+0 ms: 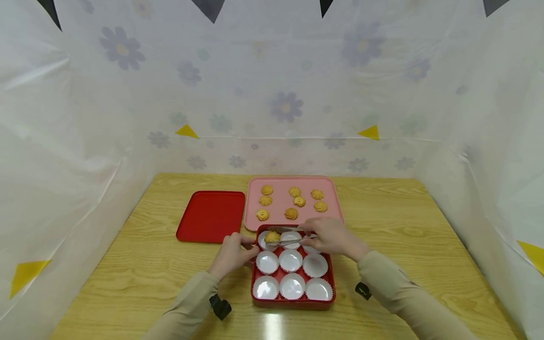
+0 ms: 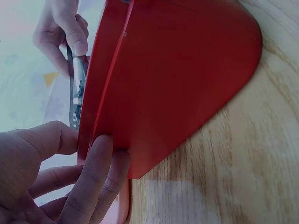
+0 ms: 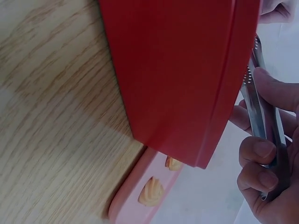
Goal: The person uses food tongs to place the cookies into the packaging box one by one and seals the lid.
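My right hand [image 1: 329,235] grips metal tongs [image 3: 259,105] over the far row of a red box [image 1: 293,305]. Between the tong tips lies a ridged golden cookie [image 1: 272,236], at the box's far left paper cup [image 1: 261,239]. My left hand [image 1: 233,255] touches the left side of the box near its far corner. Seen from the left wrist, two fairly straight fingers [image 2: 93,175] rest against the outer wall, another digit right at the rim. White fluted cups [image 1: 291,260] fill the box in three rows; those in the middle and near rows hold no cookies.
Behind the box, a pink tray [image 1: 280,183] carries several piped cookies [image 1: 291,214]. A flat red lid-like square [image 1: 211,216] lies left of it on the wooden table [image 1: 382,212]. Pale flowered sheeting [image 1: 263,71] encloses the table's back and sides.
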Available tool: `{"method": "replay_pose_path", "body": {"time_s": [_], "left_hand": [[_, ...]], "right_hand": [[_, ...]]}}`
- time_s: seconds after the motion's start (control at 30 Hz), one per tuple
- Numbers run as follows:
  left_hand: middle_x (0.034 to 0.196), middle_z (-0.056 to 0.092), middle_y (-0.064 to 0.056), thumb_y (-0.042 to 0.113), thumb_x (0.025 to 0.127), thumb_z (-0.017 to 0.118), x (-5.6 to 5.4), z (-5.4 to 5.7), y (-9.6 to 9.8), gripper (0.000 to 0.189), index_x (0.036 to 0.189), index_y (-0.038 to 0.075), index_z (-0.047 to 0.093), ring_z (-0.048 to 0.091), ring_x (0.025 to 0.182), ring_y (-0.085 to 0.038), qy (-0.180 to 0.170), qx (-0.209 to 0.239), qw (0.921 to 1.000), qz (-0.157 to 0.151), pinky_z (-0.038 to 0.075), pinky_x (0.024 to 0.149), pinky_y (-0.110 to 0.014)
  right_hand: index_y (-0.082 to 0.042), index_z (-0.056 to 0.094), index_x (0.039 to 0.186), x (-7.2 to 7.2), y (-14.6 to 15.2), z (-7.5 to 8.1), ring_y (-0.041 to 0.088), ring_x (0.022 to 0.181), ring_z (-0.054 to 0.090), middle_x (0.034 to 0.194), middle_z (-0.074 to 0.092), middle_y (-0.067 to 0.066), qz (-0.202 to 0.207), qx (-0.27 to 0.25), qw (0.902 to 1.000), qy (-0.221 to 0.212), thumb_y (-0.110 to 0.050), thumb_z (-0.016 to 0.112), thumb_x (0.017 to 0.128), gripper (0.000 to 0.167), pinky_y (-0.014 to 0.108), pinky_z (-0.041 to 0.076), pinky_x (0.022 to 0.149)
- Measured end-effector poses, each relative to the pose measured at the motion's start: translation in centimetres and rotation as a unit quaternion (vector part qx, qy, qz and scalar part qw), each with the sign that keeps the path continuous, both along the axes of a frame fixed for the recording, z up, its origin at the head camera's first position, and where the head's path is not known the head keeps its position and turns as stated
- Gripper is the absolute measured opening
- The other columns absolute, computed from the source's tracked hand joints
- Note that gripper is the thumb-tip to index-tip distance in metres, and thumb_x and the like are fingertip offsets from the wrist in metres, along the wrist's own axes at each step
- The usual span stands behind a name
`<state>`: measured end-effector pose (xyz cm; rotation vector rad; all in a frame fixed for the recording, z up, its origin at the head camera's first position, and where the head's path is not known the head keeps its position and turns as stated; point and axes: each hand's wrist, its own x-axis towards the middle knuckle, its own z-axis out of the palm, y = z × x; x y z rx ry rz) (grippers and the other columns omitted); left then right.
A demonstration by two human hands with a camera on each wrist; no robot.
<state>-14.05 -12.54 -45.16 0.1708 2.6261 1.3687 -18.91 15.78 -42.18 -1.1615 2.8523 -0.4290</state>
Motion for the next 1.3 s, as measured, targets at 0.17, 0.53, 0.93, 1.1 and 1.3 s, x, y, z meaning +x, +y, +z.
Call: {"method": "replay_pose_path", "body": {"time_s": [0.17, 0.53, 0.93, 1.1, 1.3], "left_hand": [[0.086, 0.076, -0.013, 0.008, 0.087, 0.071, 0.0, -0.1, 0.0, 0.03, 0.113, -0.004, 0.074, 0.072, 0.063, -0.016, -0.001, -0.002, 1.0, 0.0, 0.054, 0.059, -0.022], [0.082, 0.075, -0.01, 0.008, 0.086, 0.07, -0.1, 0.0, -0.1, 0.024, 0.106, -0.001, 0.078, 0.069, 0.062, -0.013, 0.011, -0.005, 0.9999, -0.006, 0.051, 0.057, -0.022], [0.084, 0.076, -0.012, 0.008, 0.087, 0.069, 0.0, 0.2, 0.0, 0.026, 0.11, -0.003, 0.076, 0.071, 0.063, -0.015, 0.004, 0.003, 1.0, -0.006, 0.053, 0.058, -0.022], [0.085, 0.076, -0.013, 0.008, 0.088, 0.068, -0.1, 0.2, -0.1, 0.025, 0.108, -0.002, 0.077, 0.074, 0.062, -0.02, -0.007, 0.015, 0.9998, -0.01, 0.056, 0.058, -0.025], [0.086, 0.076, -0.013, 0.008, 0.089, 0.068, -0.1, 0.2, -0.1, 0.024, 0.108, -0.002, 0.077, 0.074, 0.062, -0.02, -0.017, 0.026, 0.9995, -0.009, 0.059, 0.06, -0.028]], "right_hand": [[-0.011, 0.075, 0.115, 0.0, -0.5, -0.1, 0.019, 0.093, 0.073, 0.109, 0.076, 0.003, -0.013, 0.013, 0.9998, -0.001, -0.033, 0.074, 0.089, 0.034, 0.035, 0.058, 0.072], [-0.014, 0.074, 0.109, 0.1, -1.1, -0.1, 0.02, 0.092, 0.072, 0.107, 0.076, 0.003, -0.015, 0.02, 0.9997, 0.002, -0.035, 0.074, 0.089, 0.029, 0.035, 0.056, 0.071], [-0.012, 0.073, 0.118, 0.1, -1.4, -0.2, 0.02, 0.095, 0.072, 0.109, 0.075, 0.003, -0.022, 0.032, 0.9992, -0.014, -0.037, 0.074, 0.089, 0.038, 0.037, 0.057, 0.074], [-0.012, 0.073, 0.119, 0.3, -1.2, 0.1, 0.018, 0.088, 0.07, 0.104, 0.074, 0.003, -0.027, 0.024, 0.9989, -0.029, -0.037, 0.074, 0.089, 0.039, 0.031, 0.054, 0.069], [-0.013, 0.074, 0.118, 0.5, -0.9, 0.1, 0.011, 0.079, 0.064, 0.095, 0.071, -0.003, -0.034, 0.011, 0.9985, -0.041, -0.036, 0.074, 0.089, 0.037, 0.023, 0.045, 0.062]]}}
